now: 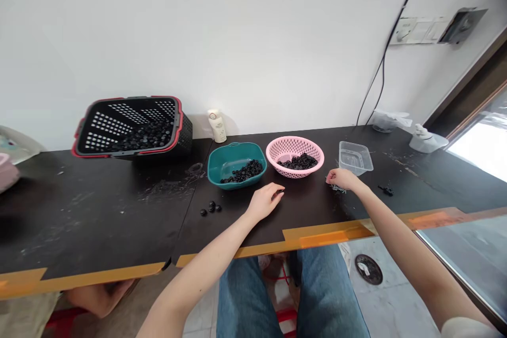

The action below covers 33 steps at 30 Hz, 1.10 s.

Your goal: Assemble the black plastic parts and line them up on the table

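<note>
Between the thumb and fingers of my left hand (264,202) is a small black part (280,191), mostly covered by the fingertips. That hand rests low over the table, in front of the teal basin (214,169) and the pink basket (295,174). Both hold heaps of small black pieces. My right hand (344,178) is closed in a pinch at a little pile of thin silvery screws or pins (337,188); what its fingertips grip is too small to make out. Several round black pieces (212,207) lie on the table left of my left hand.
A large black basket with a red rim (184,134) holds more black pieces at the back left. A white bottle (217,127) stands by the wall. Right of my right hand are a clear tub (356,156) and a small black cluster (386,190). Orange tape (328,236) lines the table's front edge.
</note>
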### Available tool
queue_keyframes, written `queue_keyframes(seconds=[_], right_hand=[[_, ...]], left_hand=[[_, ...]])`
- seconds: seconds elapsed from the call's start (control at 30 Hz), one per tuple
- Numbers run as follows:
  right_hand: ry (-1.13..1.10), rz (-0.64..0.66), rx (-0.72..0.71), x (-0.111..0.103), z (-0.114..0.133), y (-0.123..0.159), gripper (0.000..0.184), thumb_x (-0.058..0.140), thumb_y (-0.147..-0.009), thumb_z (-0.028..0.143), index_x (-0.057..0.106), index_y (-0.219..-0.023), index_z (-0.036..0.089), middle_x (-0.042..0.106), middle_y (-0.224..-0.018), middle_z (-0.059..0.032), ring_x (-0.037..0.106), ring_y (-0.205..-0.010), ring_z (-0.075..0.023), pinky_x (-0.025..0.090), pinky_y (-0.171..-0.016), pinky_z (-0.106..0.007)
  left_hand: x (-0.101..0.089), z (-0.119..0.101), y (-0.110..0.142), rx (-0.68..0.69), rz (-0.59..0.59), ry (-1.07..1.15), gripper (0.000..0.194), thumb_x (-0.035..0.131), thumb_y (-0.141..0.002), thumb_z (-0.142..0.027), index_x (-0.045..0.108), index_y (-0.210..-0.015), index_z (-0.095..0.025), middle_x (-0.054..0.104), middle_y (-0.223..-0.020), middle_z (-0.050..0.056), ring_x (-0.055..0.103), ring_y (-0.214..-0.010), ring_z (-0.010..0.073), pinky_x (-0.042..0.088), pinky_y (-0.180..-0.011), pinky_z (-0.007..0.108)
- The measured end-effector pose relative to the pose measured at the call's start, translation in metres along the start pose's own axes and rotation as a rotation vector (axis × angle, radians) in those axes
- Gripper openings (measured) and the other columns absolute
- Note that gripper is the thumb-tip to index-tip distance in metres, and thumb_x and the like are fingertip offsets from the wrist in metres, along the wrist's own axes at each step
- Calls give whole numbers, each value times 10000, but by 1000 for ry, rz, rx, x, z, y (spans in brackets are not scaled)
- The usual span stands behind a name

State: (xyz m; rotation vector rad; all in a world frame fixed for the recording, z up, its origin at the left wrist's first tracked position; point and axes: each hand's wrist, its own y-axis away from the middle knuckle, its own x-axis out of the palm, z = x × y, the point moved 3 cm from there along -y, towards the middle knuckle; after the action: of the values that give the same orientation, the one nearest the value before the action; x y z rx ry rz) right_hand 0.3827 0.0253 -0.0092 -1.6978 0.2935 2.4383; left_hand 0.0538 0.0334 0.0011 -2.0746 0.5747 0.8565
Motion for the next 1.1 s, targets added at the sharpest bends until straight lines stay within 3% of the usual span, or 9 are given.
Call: queue_keyframes(seconds=[0.17, 0.43, 0.67, 0.87, 0.97, 1.1], right_hand=[[17, 13, 54, -2, -6, -10, 137, 668, -669, 286, 704, -753, 185, 714, -790, -60, 630, -678, -168, 390, -551, -232], [48, 67, 27, 4, 0, -16, 49, 644, -675, 177, 691, -679, 186, 718, -742, -43, 641, -668, -157, 413, -572, -214], [36, 73, 8, 4, -5, -17, 129, 681, -675, 296, 650, -632, 178, 696, -703, -66, 629, -646, -190, 404, -555, -251], [-78, 63, -35, -11, -2, -3, 137, 604, -758, 297, 628, -711, 170, 684, -701, -62, 605, -604, -156, 423, -540, -244], [-370, 115, -92, -17, 19, 17, 195, 575, -794, 362, 620, -790, 172, 691, -761, -64, 600, -578, -137, 461, -514, -241], [-901, 236, -259, -6, 88, 40, 248, 693, -716, 387, 663, -852, 182, 683, -806, -46, 651, -719, -160, 551, -700, -304]], left_hand=[[-1, 2, -1, -20, -23, -5, 228, 455, -916, -291, 597, -1066, -192, 619, -862, 20, 580, -722, 126, 464, -680, 242], [0, 2, 1, -26, -27, -16, 223, 452, -916, -301, 599, -1046, -195, 634, -890, 16, 579, -703, 119, 453, -661, 235], [1, 4, 2, -36, -10, -19, 209, 468, -908, -304, 603, -1027, -197, 632, -885, 12, 579, -697, 119, 443, -646, 233], [4, 3, 1, -42, -7, 15, 215, 466, -913, -305, 597, -1048, -201, 625, -890, 11, 570, -698, 117, 435, -649, 232], [7, 2, 0, -50, -12, 73, 218, 482, -909, -321, 598, -1053, -205, 619, -891, 12, 561, -688, 113, 443, -662, 232], [8, 4, 1, -125, -48, 193, 220, 547, -873, -378, 606, -979, -195, 621, -848, 0, 547, -642, 104, 452, -640, 228]])
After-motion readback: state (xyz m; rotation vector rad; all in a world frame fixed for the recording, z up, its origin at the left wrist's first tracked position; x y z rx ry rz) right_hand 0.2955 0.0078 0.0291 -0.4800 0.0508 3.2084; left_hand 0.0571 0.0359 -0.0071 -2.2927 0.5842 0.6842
